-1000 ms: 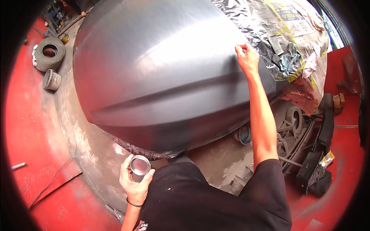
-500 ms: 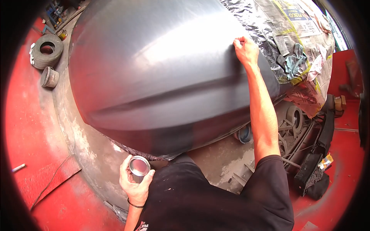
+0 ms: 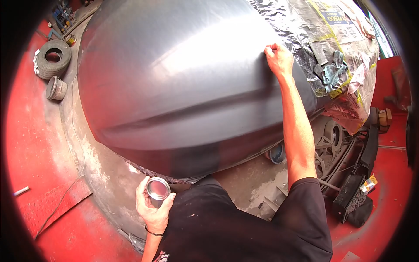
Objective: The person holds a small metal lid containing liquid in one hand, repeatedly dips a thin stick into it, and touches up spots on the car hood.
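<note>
Low in the view, the fingers of my left hand (image 3: 152,214) wrap round a small round metal tin (image 3: 158,188). Its rim is silvery, and the round face inside looks dull pinkish. My right hand (image 3: 280,60) reaches out over the dark grey car hood (image 3: 183,98), near its right edge. The fingers are curled into a closed pinch, and whatever they may hold is hidden. I cannot tell whether the knuckles touch the hood or hover just above it. A bright reflection runs across the panel to the left of that hand.
Plastic and newspaper masking (image 3: 345,32) covers the car at the upper right, with a teal rag (image 3: 334,70) on it. A tire (image 3: 53,59) and a bucket (image 3: 56,88) stand at left. Metal frame parts (image 3: 331,148) and a black bumper-like piece (image 3: 355,192) lie at right.
</note>
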Demonstrator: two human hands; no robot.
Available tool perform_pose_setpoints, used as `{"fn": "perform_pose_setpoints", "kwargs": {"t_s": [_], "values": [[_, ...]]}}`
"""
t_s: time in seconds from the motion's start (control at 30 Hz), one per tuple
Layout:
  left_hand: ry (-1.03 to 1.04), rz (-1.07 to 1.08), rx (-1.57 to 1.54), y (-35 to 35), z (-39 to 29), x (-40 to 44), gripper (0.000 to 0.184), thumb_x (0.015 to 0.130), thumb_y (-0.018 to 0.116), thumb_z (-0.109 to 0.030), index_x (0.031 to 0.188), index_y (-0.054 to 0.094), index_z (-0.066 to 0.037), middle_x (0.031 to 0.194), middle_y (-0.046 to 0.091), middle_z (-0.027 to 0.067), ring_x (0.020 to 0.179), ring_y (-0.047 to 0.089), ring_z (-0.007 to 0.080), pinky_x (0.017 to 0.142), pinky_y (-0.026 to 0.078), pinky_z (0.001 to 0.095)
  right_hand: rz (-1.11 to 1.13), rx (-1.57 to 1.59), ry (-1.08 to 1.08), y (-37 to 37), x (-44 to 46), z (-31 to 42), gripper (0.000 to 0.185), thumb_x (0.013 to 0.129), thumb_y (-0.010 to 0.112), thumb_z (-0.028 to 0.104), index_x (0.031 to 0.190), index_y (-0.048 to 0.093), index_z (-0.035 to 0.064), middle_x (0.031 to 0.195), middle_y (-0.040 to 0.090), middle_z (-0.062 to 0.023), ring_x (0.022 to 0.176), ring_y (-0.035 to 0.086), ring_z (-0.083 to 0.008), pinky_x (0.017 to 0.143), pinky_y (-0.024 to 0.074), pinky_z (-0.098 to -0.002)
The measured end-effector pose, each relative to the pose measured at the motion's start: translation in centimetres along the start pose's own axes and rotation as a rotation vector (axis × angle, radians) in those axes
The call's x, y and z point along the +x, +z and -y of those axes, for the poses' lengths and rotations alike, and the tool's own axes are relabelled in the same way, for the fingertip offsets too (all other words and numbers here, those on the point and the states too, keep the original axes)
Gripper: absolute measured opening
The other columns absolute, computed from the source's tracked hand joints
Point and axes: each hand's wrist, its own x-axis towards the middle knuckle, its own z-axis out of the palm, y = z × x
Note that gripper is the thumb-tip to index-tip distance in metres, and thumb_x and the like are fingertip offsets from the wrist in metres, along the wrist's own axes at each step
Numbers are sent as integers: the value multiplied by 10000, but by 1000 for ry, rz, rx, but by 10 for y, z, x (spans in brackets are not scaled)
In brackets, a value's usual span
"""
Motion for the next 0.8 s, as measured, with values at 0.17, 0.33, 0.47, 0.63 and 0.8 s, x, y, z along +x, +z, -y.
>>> {"fn": "perform_pose_setpoints", "kwargs": {"t_s": [0.17,0.33,0.47,0.63,0.8], "values": [[15,3,12,-1,2,0,909,854,950,68,1652,514,46,1500,652,146,1375,674,243,1214,552,398,-19,-18,-25,-1,-1,2,230,979,780,303,1018,858,90,947,842,-159,947,826,-358,926,626,-483],[4,-3,-4,-1,2,0,908,858,952,65,1653,514,43,1499,652,144,1376,674,244,1216,553,400,-9,-5,-11,1,-1,0,238,980,777,310,1019,860,91,950,845,-158,958,827,-357,932,625,-485],[8,-4,-8,-1,3,0,908,861,950,69,1655,511,43,1496,653,144,1373,674,242,1215,554,398,9,-17,0,1,0,0,243,984,775,313,1039,863,94,964,849,-158,967,828,-355,939,625,-486],[6,-53,-45,1,2,2,929,818,1017,17,1625,557,27,1428,706,136,1307,709,244,1163,577,405,-22,-4,16,-1,-2,-1,261,1023,783,324,1074,853,78,933,852,-116,890,818,-250,909,616,-405],[7,-66,-47,1,5,0,926,821,1018,14,1624,558,28,1429,707,136,1302,710,243,1157,581,405,-28,79,26,-3,-7,1,250,1017,797,305,1076,854,69,943,857,-124,898,825,-254,910,622,-407]]}}
